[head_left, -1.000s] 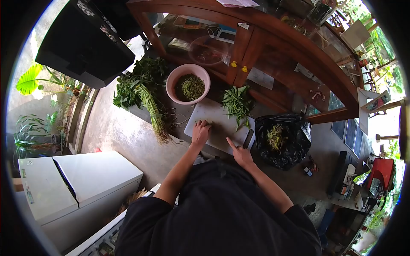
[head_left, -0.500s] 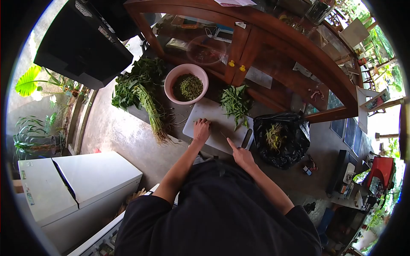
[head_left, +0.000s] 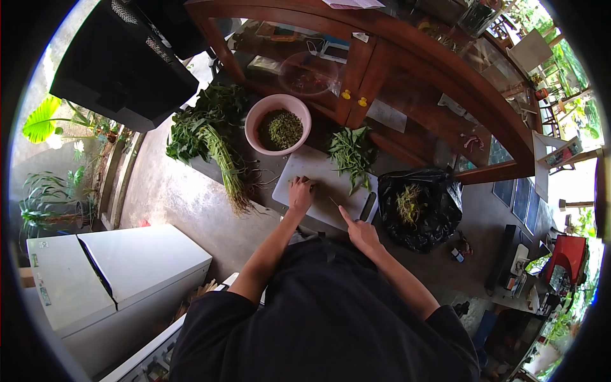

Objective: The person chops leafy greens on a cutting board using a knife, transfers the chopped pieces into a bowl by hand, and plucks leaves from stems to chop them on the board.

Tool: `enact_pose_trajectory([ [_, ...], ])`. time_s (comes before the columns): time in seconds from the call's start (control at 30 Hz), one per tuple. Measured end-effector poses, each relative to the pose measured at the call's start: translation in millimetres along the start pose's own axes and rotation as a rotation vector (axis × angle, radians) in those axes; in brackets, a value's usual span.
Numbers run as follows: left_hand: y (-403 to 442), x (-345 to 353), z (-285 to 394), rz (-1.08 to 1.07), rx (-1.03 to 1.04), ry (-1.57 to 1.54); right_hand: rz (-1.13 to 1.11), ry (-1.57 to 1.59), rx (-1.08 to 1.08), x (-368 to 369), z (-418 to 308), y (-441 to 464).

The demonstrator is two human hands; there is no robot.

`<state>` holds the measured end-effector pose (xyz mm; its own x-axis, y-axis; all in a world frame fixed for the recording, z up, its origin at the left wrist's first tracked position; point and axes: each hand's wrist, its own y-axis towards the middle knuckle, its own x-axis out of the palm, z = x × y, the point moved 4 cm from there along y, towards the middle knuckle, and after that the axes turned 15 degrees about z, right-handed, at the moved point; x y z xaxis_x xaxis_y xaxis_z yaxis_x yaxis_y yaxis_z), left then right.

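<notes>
My left hand (head_left: 300, 193) rests on the left part of the white cutting board (head_left: 305, 164). Its fingers are curled down and pressed together, and whatever lies under them is too small and hidden to name. My right hand (head_left: 362, 233) grips a knife (head_left: 333, 202), the index finger stretched along it and the thin blade pointing toward the board's middle. Leafy green stems (head_left: 350, 153) lie across the board's far right edge. Beyond the board stands a pink bowl (head_left: 253, 141) with chopped green pieces inside.
Left of the bowl lies a large bundle of rooted greens (head_left: 219, 153). A black plastic bag (head_left: 439, 226) holding root trimmings sits right of the board. Behind rises a wooden glass-fronted cabinet (head_left: 366, 76). A white fridge (head_left: 146, 261) stands at lower left.
Both hands stay almost where they were, the left on the board and the right with the knife. The view has shifted very slightly.
</notes>
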<state>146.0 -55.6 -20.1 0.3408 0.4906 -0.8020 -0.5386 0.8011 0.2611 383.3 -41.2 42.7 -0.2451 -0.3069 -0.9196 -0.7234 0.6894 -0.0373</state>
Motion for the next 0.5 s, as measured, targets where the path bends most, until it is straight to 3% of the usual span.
enact_pose_trajectory([
  [0.27,0,0,0,0.011,0.026,0.037,0.008,0.047,0.027,43,13,14],
  [0.5,2,-1,-3,-0.013,0.012,0.065,0.048,0.095,-0.015,38,20,-8],
])
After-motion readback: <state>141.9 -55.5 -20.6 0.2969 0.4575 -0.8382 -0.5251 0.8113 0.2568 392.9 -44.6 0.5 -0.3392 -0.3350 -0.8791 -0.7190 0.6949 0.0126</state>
